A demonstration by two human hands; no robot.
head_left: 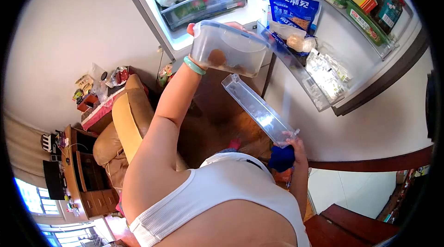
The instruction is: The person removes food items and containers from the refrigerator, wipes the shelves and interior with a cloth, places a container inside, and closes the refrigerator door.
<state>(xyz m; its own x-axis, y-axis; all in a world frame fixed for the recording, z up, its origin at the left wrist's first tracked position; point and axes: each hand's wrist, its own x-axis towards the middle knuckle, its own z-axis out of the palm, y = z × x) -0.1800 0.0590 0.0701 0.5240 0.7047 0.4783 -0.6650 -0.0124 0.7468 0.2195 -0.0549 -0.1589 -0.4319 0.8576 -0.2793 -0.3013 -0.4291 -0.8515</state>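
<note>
My left hand (190, 29), below a pale green bangle (194, 65), is wrapped round a translucent plastic food container (226, 55). Brownish round items show through its wall; most of the palm is hidden behind it. The container is raised in front of the open fridge (173, 43). Low on the right, my right hand (299, 149) grips one end of a long clear plastic tray (256, 108), which slants up toward the container. A dark blue cloth (281, 158) hangs at the same hand, and I cannot tell exactly how it is held.
The open fridge door (370, 94) spans the right side, its shelves holding a blue food bag (293, 8), white packets (326, 73) and boxes. A fridge drawer (206, 6) sits behind the container. To the left are a brown sofa (134, 117) and a wooden desk (95, 203).
</note>
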